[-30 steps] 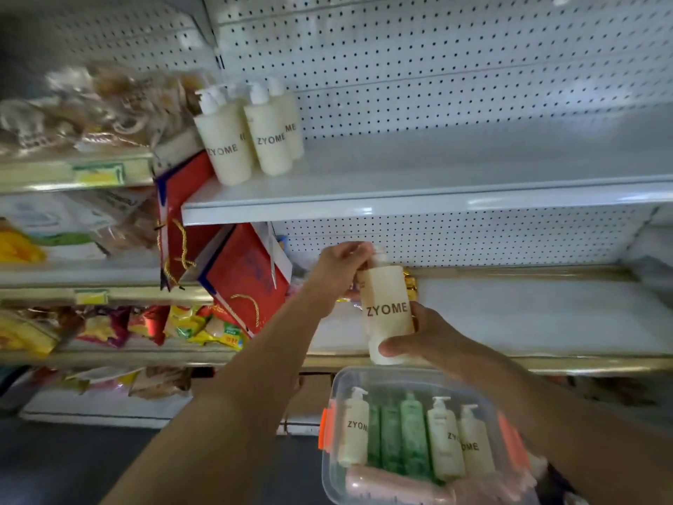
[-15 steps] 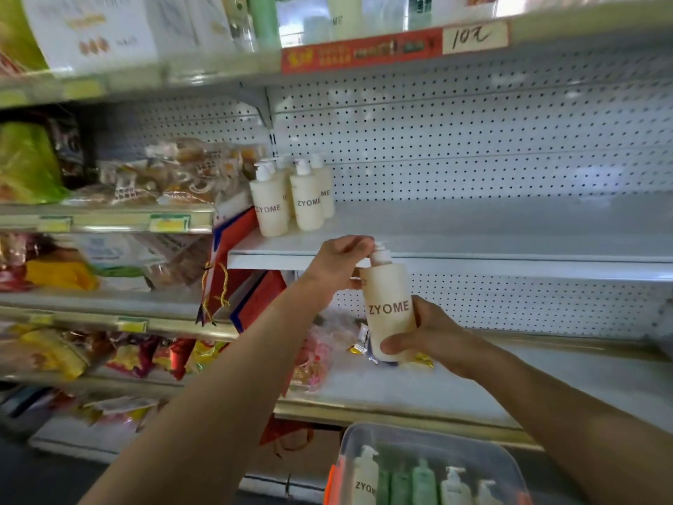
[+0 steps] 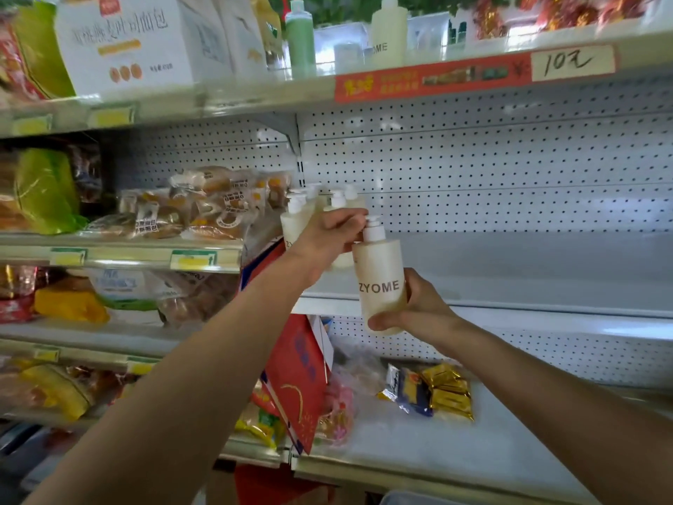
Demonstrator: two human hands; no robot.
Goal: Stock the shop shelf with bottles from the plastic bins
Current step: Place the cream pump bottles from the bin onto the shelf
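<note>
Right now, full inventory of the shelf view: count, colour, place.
held ZYOME bottle: 1, cream, white pump, in front of the white shelf
shelved bottles: several, exact count hidden, cream, left end of white shelf
top-shelf bottles: 2, one green, one cream
bread packs: several, orange-brown, left shelf
red bag: 1, below the white shelf
gold snack packs: a few, lower shelf
left hand: pinches the pump
right hand: grips the bottle's base
</note>
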